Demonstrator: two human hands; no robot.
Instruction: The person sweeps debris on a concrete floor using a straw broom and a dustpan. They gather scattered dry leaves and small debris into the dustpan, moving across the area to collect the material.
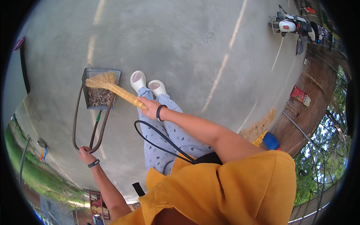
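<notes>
My left hand (87,155) is closed around the bent end of a long looped metal handle (75,118). That handle belongs to a grey dustpan (117,75) on the concrete floor. Dry brown debris (99,97), perhaps leaf bits, lies inside the pan. In my right hand (151,108) is the bound grip of a straw hand broom (126,94). Its spread bristles lie across the pan, covering part of the debris. A thinner rod with a green section (98,116) runs between the two sides of the loop. Beside the dustpan are my feet in white slippers (138,80).
A black cable loop (157,132) hangs before my legs. At the upper right stands a white motorcycle (289,26). A brown granular pile (261,122) lies right, near a blue object (271,140) and a red sack (299,95) on brick paving. Grass (36,171) borders the concrete at left.
</notes>
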